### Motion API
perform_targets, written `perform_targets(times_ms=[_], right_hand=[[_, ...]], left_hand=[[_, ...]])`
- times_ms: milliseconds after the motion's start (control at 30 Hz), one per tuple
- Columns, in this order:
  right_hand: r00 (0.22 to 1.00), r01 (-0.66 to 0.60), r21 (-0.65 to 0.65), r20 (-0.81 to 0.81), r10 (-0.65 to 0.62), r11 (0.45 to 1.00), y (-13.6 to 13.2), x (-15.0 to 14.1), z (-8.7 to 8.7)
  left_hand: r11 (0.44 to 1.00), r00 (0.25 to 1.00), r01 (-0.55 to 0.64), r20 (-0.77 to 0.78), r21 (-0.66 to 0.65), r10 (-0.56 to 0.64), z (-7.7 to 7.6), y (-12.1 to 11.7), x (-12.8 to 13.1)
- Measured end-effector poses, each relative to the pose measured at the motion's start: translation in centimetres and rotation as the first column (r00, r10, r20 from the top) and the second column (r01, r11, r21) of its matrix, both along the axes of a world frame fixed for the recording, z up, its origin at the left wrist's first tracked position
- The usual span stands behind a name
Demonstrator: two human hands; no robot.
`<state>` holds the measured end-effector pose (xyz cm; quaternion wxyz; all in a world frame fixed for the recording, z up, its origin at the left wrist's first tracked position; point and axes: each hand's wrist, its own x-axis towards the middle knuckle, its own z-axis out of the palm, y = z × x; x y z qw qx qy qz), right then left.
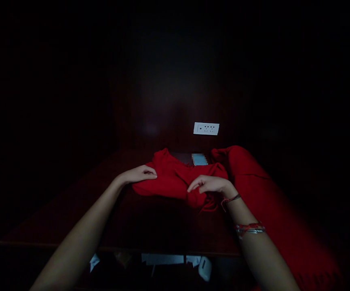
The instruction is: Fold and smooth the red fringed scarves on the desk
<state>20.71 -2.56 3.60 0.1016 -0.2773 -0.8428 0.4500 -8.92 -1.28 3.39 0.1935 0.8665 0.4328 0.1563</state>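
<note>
A bunched red scarf (167, 180) with fringe lies on the dark wooden surface in front of me. My left hand (141, 173) is at its left part, fingers curled and closed on the fabric. Over the scarf's front right part, my right hand (209, 184) bends down with its fingers gathered on the cloth, close to some loose fringe strands (209, 205). A long red fringed cloth (262, 194) runs along the right side, under or beside my right forearm. Whether it joins the bunched scarf, I cannot tell.
A white wall socket (206, 128) sits on the dark back panel. Behind the scarf lies a small light-blue item (199, 159), partly blurred. Below the front edge (169, 254) of the dark surface, several pale things and a white oblong object (205, 268) show. The surroundings are very dark.
</note>
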Motion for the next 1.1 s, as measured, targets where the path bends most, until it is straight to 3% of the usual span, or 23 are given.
perform_targets(times_ms=[67,100,167,233,300,433,500,567,600,700,733,767,800,900,933,967,1033,1067,1100], right_hand=[[0.998,-0.067,-0.140,-0.004,0.067,0.988,-0.2,1.3,0.6],[0.997,-0.015,-0.158,-0.082,0.002,0.987,-0.2,1.5,0.8],[0.927,0.216,-0.135,-0.281,-0.247,0.967,0.0,0.9,0.7],[0.802,0.464,-0.053,-0.399,-0.445,0.884,0.3,-0.8,-0.1],[0.760,0.587,0.103,-0.415,-0.501,0.803,0.5,-3.0,-1.3],[0.866,0.499,0.414,-0.255,-0.430,0.761,0.3,-6.7,-3.5],[0.849,0.526,0.474,-0.236,-0.474,0.706,0.5,-7.0,-3.6],[0.736,0.675,0.429,-0.333,-0.589,0.601,1.1,-5.8,-3.0],[0.629,0.777,0.362,-0.408,-0.662,0.515,1.5,-4.7,-2.6],[0.176,0.984,0.101,-0.584,-0.792,0.144,2.6,-0.3,-1.2],[0.093,0.995,0.081,-0.605,-0.791,0.055,2.7,1.1,-0.8],[0.087,0.994,0.104,-0.593,-0.801,0.031,2.8,2.1,-0.6],[0.161,0.983,0.165,-0.529,-0.833,0.085,2.7,2.8,-0.5],[0.582,0.793,0.335,-0.171,-0.795,0.509,1.9,2.5,-0.4],[0.652,0.729,0.379,-0.129,-0.747,0.571,1.6,1.7,-0.4],[0.675,0.703,0.443,-0.168,-0.718,0.557,1.4,0.8,-0.3],[0.648,0.726,0.574,-0.385,-0.657,0.379,0.9,-1.2,-0.3],[0.638,0.737,0.608,-0.479,-0.603,0.296,0.8,-2.1,-0.4],[0.656,0.727,0.632,-0.521,-0.546,0.270,0.7,-3.1,-0.6]], left_hand=[[0.998,0.998,-0.001,0.070,-0.065,0.006,0.8,-0.4,-0.4],[0.996,0.991,-0.084,0.098,-0.028,0.086,1.0,-0.5,-0.4],[0.951,0.954,-0.289,0.116,0.111,0.277,0.6,-0.4,-0.1],[0.896,0.917,-0.399,0.056,0.196,0.396,-0.5,0.0,0.6],[0.883,0.896,-0.426,-0.039,0.196,0.442,-1.8,0.4,1.4],[0.865,0.869,-0.468,-0.083,0.180,0.488,-3.2,0.9,2.4],[0.860,0.867,-0.481,-0.051,0.172,0.495,-2.8,0.9,2.4],[0.820,0.845,-0.520,0.004,0.237,0.535,-1.9,0.7,1.8],[0.774,0.815,-0.561,0.035,0.293,0.578,-1.4,0.6,1.2],[0.576,0.654,-0.719,0.098,0.390,0.750,0.3,0.2,-1.3],[0.555,0.616,-0.750,0.075,0.359,0.784,0.7,0.1,-2.0],[0.567,0.596,-0.767,0.006,0.298,0.803,1.0,0.0,-2.6],[0.596,0.591,-0.773,-0.096,0.218,0.801,1.2,-0.1,-2.8],[0.637,0.580,-0.770,-0.371,0.043,0.725,1.0,-0.4,-2.2],[0.628,0.561,-0.775,-0.375,0.077,0.738,0.7,-0.4,-1.6],[0.615,0.548,-0.773,-0.323,0.154,0.771,0.4,-0.3,-1.0],[0.606,0.591,-0.735,-0.151,0.304,0.792,-0.5,0.1,0.1],[0.640,0.653,-0.697,-0.085,0.322,0.753,-0.9,0.3,0.7],[0.709,0.731,-0.641,-0.046,0.295,0.680,-1.4,0.5,1.2]])
